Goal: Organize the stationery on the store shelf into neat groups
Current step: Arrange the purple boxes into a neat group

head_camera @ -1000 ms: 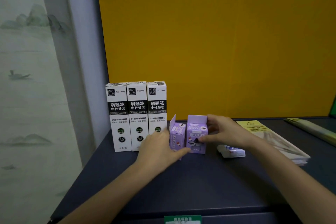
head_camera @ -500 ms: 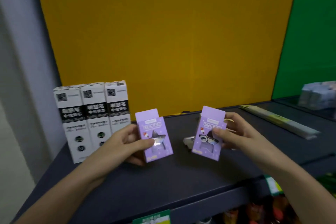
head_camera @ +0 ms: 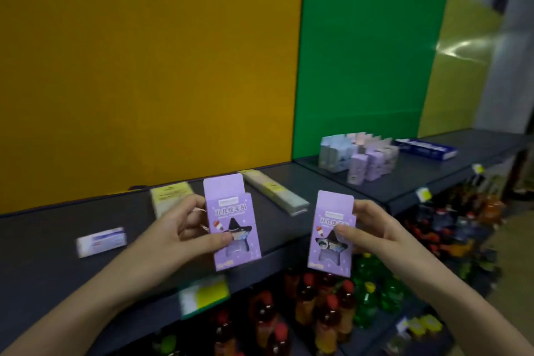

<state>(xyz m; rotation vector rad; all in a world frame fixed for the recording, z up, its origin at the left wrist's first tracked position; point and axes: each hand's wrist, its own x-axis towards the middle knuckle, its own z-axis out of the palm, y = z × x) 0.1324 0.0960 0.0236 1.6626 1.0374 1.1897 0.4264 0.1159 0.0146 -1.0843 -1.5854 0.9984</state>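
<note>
— Where are the hands?
— Left hand low centre, right hand beside it. The forearms rise from the bottom corners.
— Grip?
— Thumbs in front and fingers curled behind, pinching the left box and the right box.

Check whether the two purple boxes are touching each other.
Apart. The head view shows a clear gap between the left-hand box and the right-hand box, with the dark shelf visible through it.

The lone head camera looks forward and down, close over the dark shelf.
</note>
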